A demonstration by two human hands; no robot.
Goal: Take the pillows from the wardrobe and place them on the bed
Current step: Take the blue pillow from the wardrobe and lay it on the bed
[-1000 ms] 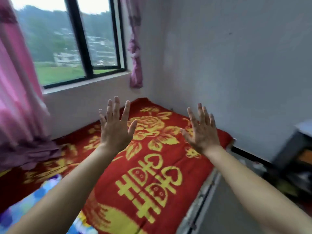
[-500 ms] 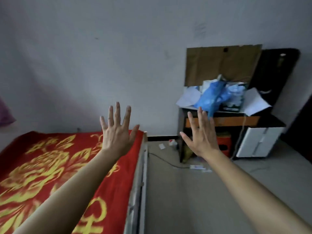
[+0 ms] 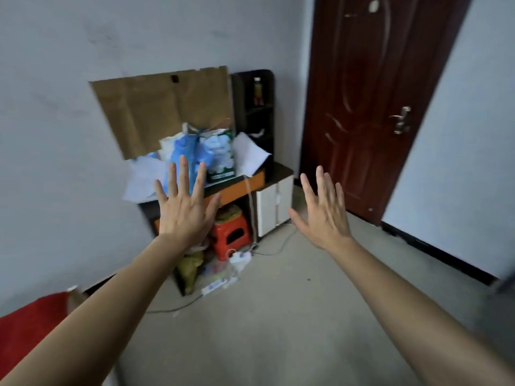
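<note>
Both arms are stretched out in front of me with nothing in them. My left hand (image 3: 185, 208) is raised with its fingers spread, palm facing away. My right hand (image 3: 324, 211) is held the same way, further right. Only a corner of the bed (image 3: 25, 330), covered in red cloth, shows at the lower left. No pillows and no wardrobe are in view.
A low dark desk (image 3: 234, 190) against the wall carries blue bags, papers and a cardboard sheet (image 3: 164, 110). Under it stand a red stool (image 3: 230, 235) and a power strip (image 3: 220, 284) with cables. A dark red door (image 3: 370, 101) is shut at the right. Grey floor lies ahead.
The view has swung right, from the bed and window past the wall to the desk and door. Both hands have stayed raised and spread, empty.
</note>
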